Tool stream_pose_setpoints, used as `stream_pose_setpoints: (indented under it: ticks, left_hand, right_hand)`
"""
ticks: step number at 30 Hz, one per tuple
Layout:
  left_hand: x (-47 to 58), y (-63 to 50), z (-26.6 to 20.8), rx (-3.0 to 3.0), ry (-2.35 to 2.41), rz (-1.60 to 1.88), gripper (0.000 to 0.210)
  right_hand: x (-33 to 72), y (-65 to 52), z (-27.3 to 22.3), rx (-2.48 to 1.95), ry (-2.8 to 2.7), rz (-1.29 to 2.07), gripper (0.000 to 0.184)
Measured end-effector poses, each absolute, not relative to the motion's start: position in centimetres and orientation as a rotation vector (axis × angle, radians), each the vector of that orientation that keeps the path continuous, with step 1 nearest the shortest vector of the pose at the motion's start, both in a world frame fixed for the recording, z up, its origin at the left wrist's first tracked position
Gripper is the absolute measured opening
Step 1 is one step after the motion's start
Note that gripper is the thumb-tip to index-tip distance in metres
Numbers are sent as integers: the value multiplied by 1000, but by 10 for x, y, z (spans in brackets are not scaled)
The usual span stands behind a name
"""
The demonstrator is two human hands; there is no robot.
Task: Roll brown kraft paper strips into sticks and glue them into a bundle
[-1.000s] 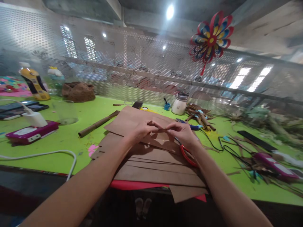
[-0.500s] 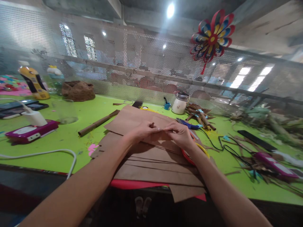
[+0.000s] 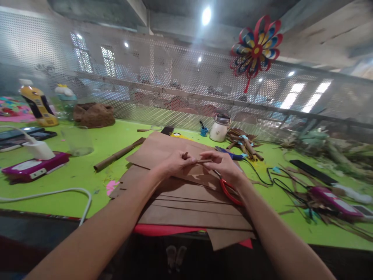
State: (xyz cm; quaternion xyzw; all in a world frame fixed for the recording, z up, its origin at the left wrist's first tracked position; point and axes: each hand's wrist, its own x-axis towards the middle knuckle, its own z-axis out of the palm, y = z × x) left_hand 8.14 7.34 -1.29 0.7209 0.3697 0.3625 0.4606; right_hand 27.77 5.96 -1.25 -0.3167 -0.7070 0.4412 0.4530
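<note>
My left hand (image 3: 180, 163) pinches one end of a thin, rolled-looking strip of brown paper (image 3: 204, 161). The fingers of my right hand (image 3: 223, 165) are closed on the strip's other end. Both hands are held just above a stack of brown paper sheets (image 3: 186, 212), cut into strips in places. Partly under my right hand and wrist lie scissors with red handles (image 3: 229, 192), their blades pointing toward the middle of the paper. Beyond that hand sits a blue-handled tool (image 3: 234, 155) with a black cord.
A brown paper tube (image 3: 118, 155), a clear cup (image 3: 78, 144) and a purple power strip (image 3: 35, 167) stand on the left of the green table. At the back is a white jar (image 3: 219, 130). Scraps and a second purple power strip (image 3: 335, 202) lie at right.
The brown paper between my fingers showed a flat flap hanging below them; now it appears as a narrow strip. My right hand has turned a little, and more of the red scissor handle shows.
</note>
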Motion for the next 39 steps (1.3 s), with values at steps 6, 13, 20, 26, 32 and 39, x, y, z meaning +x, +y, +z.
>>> stream_pose_setpoints:
  ticks: [6, 13, 20, 26, 32, 39]
  left_hand:
    - [87, 73, -17, 1864, 951, 1022, 36]
    - [86, 68, -12, 2084, 968, 1077, 32]
    - [87, 70, -11, 2140, 938, 1059, 27]
    - [88, 67, -10, 2148, 926, 1119, 27]
    - [88, 69, -13, 2187, 925, 1145, 32]
    - [88, 69, -13, 2188, 916, 1141, 30]
  right_hand:
    - [276, 57, -9, -941, -1728, 1103, 27]
    - [275, 65, -17, -955, -1708, 923, 23]
    - [275, 66, -17, -928, -1691, 902, 19]
    - [275, 65, -15, -935, -1741, 801, 20]
    - [276, 65, -16, -940, -1750, 782, 21]
    - [273, 67, -20, -962, -1691, 876, 23]
